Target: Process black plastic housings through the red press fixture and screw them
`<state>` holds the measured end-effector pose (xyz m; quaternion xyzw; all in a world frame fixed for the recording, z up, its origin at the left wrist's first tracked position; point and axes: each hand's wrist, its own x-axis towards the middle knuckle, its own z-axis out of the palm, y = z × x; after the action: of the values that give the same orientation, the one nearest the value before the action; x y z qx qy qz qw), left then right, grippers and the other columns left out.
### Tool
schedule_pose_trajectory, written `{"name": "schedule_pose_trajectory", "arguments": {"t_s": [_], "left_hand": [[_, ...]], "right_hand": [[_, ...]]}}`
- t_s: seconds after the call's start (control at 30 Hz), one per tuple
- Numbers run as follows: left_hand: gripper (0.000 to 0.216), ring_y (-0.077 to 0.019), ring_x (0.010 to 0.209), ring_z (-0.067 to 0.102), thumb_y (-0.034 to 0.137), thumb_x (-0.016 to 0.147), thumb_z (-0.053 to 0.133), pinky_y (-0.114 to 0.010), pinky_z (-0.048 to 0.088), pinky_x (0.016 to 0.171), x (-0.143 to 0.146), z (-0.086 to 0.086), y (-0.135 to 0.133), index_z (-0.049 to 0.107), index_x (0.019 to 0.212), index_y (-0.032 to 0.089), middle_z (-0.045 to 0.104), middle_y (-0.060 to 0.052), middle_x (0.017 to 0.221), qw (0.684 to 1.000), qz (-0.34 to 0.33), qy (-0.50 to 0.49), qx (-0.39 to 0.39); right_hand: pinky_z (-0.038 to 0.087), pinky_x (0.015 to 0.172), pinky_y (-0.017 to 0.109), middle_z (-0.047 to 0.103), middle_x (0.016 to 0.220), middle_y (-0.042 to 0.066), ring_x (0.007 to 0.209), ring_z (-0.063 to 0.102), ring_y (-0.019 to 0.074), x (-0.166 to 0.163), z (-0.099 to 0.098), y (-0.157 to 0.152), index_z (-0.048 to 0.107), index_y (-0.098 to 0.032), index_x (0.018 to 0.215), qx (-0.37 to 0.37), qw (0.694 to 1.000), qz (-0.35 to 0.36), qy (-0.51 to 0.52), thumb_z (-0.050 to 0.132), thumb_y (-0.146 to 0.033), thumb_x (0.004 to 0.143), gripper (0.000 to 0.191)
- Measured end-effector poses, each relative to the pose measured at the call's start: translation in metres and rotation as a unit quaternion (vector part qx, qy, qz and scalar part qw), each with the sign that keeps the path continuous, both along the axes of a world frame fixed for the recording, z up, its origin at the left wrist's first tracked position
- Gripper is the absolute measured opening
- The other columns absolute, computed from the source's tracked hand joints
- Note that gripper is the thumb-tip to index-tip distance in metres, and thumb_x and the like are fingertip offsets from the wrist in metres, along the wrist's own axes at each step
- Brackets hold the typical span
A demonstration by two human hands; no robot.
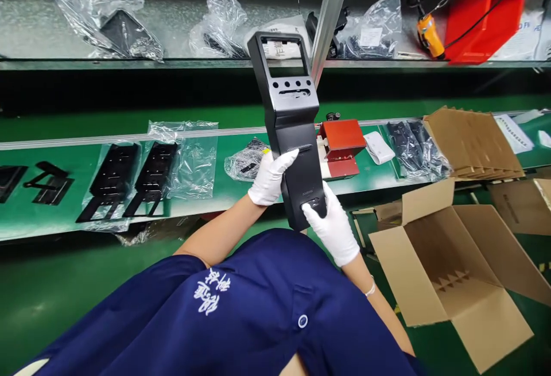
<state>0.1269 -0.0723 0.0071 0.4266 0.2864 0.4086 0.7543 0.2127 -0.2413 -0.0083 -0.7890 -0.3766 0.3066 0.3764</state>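
A long black plastic housing (298, 129) is held up in front of me, tilted slightly, with a rectangular window and a row of round holes at its upper end. My left hand (271, 178), in a white glove, grips its left side with the thumb across the front. Lower down, my right hand (331, 227), also gloved in white, holds the bottom right corner, its thumb near a small slot. Both hands' other fingers are mostly hidden behind the housing. Behind it on the green bench (198, 206) stands a red fixture (342, 140), partly covered by the housing.
Black frames (112, 172) lie on plastic bags at left. An open cardboard box (451, 261) stands at lower right. Cardboard dividers (473, 140) and bagged black parts (417, 146) rest on the bench's right. Above runs a shelf (181, 65) with bags and an orange hanging tool (430, 36).
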Motion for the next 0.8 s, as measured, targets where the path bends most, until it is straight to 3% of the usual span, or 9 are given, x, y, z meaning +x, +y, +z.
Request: {"name": "schedule_pose_trajectory", "arguments": {"t_s": [0.17, 0.37, 0.53, 0.63, 0.73, 0.8], "left_hand": [[0.043, -0.0314, 0.112, 0.076, 0.047, 0.074, 0.088, -0.046, 0.063, 0.100, 0.001, 0.016, -0.018, 0.079, 0.107, 0.021, 0.081, -0.003, 0.104, 0.999, 0.032, -0.018, -0.003], [0.042, -0.0298, 0.106, 0.078, 0.044, 0.070, 0.089, -0.043, 0.062, 0.101, 0.004, 0.028, -0.031, 0.082, 0.104, 0.021, 0.083, -0.005, 0.101, 0.997, 0.063, -0.042, -0.035], [0.036, -0.0284, 0.102, 0.079, 0.043, 0.072, 0.088, -0.041, 0.063, 0.099, 0.003, 0.033, -0.034, 0.082, 0.099, 0.020, 0.083, -0.005, 0.102, 0.997, 0.052, -0.047, -0.038], [0.036, -0.0279, 0.100, 0.079, 0.042, 0.070, 0.090, -0.041, 0.063, 0.099, 0.002, 0.031, -0.031, 0.082, 0.097, 0.020, 0.083, -0.003, 0.100, 0.996, 0.058, -0.049, -0.040], [0.041, -0.0278, 0.102, 0.079, 0.042, 0.070, 0.092, -0.041, 0.062, 0.101, 0.002, 0.029, -0.027, 0.081, 0.103, 0.020, 0.083, -0.003, 0.102, 0.995, 0.079, -0.049, -0.033], [0.042, -0.0286, 0.104, 0.078, 0.043, 0.071, 0.091, -0.042, 0.062, 0.100, 0.002, 0.028, -0.026, 0.081, 0.105, 0.021, 0.082, -0.005, 0.105, 0.994, 0.088, -0.051, -0.024]], "right_hand": [[0.056, 0.111, 0.024, 0.044, 0.148, 0.012, 0.129, 0.053, 0.0108, 0.002, 0.004, -0.001, 0.045, -0.006, 0.158, 0.015, 0.991, -0.002, -0.133, 0.041, -0.070, 0.089, 0.095], [0.057, 0.093, 0.025, 0.049, 0.143, 0.011, 0.119, 0.057, 0.0111, -0.004, -0.004, -0.006, 0.053, -0.004, 0.152, 0.018, 0.949, -0.018, -0.315, 0.028, -0.059, 0.094, 0.084], [0.054, 0.085, 0.020, 0.055, 0.135, 0.009, 0.108, 0.059, 0.0062, -0.004, -0.008, -0.005, 0.062, -0.006, 0.144, 0.044, 0.929, -0.033, -0.366, 0.020, -0.053, 0.099, 0.077], [0.054, 0.088, 0.019, 0.054, 0.137, 0.006, 0.112, 0.059, 0.0044, 0.000, -0.008, -0.007, 0.061, -0.008, 0.144, 0.066, 0.934, -0.029, -0.351, 0.020, -0.055, 0.102, 0.075], [0.054, 0.103, 0.015, 0.052, 0.141, 0.006, 0.128, 0.056, 0.0011, 0.005, -0.003, -0.012, 0.056, -0.007, 0.146, 0.098, 0.951, -0.026, -0.292, 0.029, -0.055, 0.103, 0.070], [0.052, 0.113, 0.012, 0.051, 0.141, 0.008, 0.136, 0.052, -0.0016, 0.006, 0.002, -0.015, 0.055, -0.006, 0.140, 0.153, 0.942, -0.031, -0.297, 0.040, -0.049, 0.102, 0.059]]}}
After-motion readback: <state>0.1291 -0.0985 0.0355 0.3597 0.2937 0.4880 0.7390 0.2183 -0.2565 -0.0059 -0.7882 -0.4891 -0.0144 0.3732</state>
